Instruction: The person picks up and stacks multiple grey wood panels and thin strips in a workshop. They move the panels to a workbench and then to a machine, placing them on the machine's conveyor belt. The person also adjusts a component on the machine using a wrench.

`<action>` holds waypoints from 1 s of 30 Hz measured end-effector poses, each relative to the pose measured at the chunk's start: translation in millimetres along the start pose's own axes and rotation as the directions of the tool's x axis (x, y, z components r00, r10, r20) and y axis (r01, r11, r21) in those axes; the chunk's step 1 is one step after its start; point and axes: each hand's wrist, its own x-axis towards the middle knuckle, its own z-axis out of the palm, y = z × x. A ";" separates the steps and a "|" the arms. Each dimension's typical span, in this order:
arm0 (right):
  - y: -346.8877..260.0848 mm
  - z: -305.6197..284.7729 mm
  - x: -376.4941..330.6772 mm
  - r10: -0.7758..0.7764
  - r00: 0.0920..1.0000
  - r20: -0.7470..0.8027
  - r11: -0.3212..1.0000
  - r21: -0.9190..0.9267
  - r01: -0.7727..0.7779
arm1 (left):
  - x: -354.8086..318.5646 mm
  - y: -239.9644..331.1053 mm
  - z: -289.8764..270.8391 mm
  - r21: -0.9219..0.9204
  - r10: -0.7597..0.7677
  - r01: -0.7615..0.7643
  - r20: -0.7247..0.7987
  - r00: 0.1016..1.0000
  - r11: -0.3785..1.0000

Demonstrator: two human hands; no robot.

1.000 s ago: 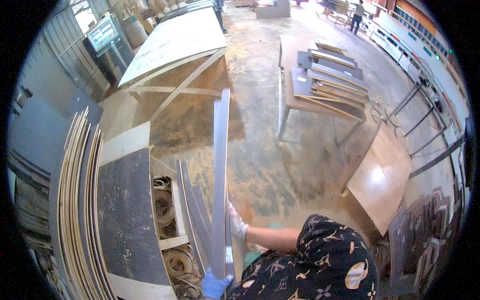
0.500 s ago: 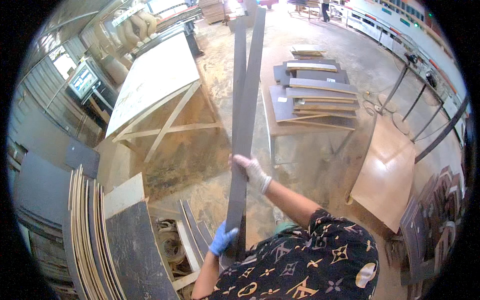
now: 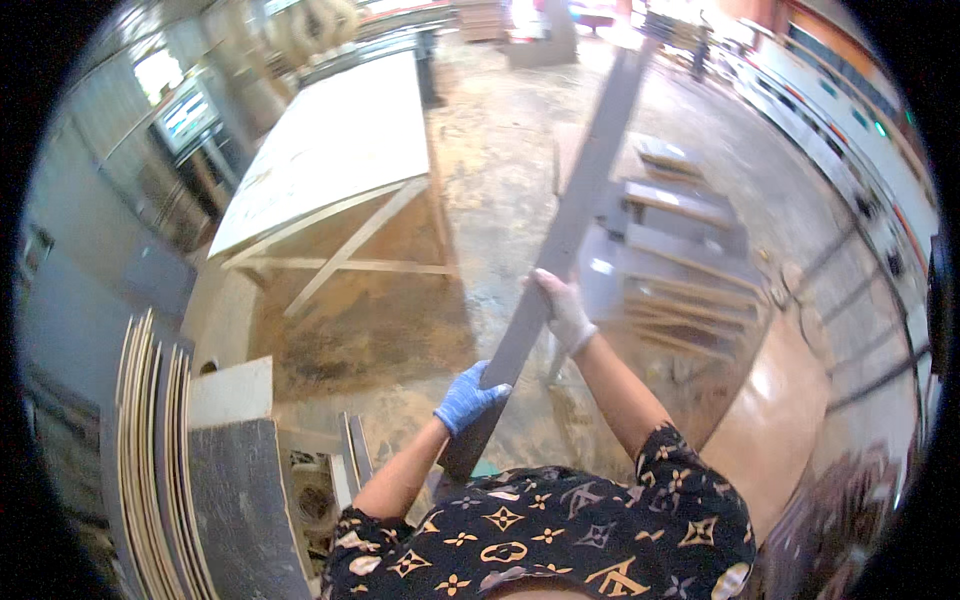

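Observation:
A pair of long, narrow dark grey wood strips (image 3: 580, 215) slants from near my body up to the far right, held off the floor. They lie almost on top of one another, so the lower strip is mostly hidden. My left hand (image 3: 470, 397), in a blue glove, is closed around their near part. Farther along, my right hand (image 3: 565, 312), in a white glove, grips the right edge with its thumb on top; its other fingers are partly hidden beneath.
A white-topped table (image 3: 340, 140) with wooden legs stands at the left. Grey panels (image 3: 690, 245) are stacked to the right of the strips, beside a brown sheet (image 3: 765, 410). Upright panels (image 3: 150, 450) lean at the near left. A long machine (image 3: 800, 110) lines the far right.
The strips have swung clockwise, their far end moving right, and their far ends have drawn together. Both hands have moved right; my left hand is also higher. The view has shifted and blurred.

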 end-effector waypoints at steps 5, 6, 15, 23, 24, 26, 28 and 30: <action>24.2 98.4 111.4 -0.081 0.997 0.004 0.996 -0.048 0.081 | 41.5 -71.6 -171.4 0.138 0.054 -0.052 -0.009 0.999 0.989; 36.1 113.9 138.1 -0.221 0.972 0.083 0.974 -0.040 0.225 | 45.0 -82.6 -199.6 0.183 0.036 -0.030 -0.031 0.999 0.983; 182.0 342.6 302.2 0.042 0.999 -0.029 0.992 -0.115 -0.045 | 55.8 -163.8 -453.2 0.296 -0.310 0.339 -0.144 0.940 0.893; 329.2 461.0 465.2 0.110 0.988 0.109 0.953 -0.294 -0.074 | 96.5 -226.9 -543.1 0.095 -0.412 0.474 -0.366 0.835 0.875; 344.4 468.3 490.8 0.092 0.983 0.162 0.960 -0.275 -0.044 | 112.8 -244.9 -550.9 0.064 -0.403 0.454 -0.361 0.841 0.889; 362.1 486.7 542.1 0.083 0.977 0.198 0.970 -0.241 -0.034 | 159.3 -263.4 -567.8 -0.021 -0.447 0.475 -0.376 0.812 0.880; 378.1 488.5 615.0 0.049 0.973 0.227 0.977 -0.215 0.001 | 228.9 -268.9 -589.5 -0.114 -0.446 0.440 -0.405 0.798 0.891; 364.4 489.4 662.4 0.101 0.975 0.198 0.944 -0.330 -0.031 | 300.9 -277.0 -614.3 -0.366 -0.524 0.397 -0.377 0.763 0.842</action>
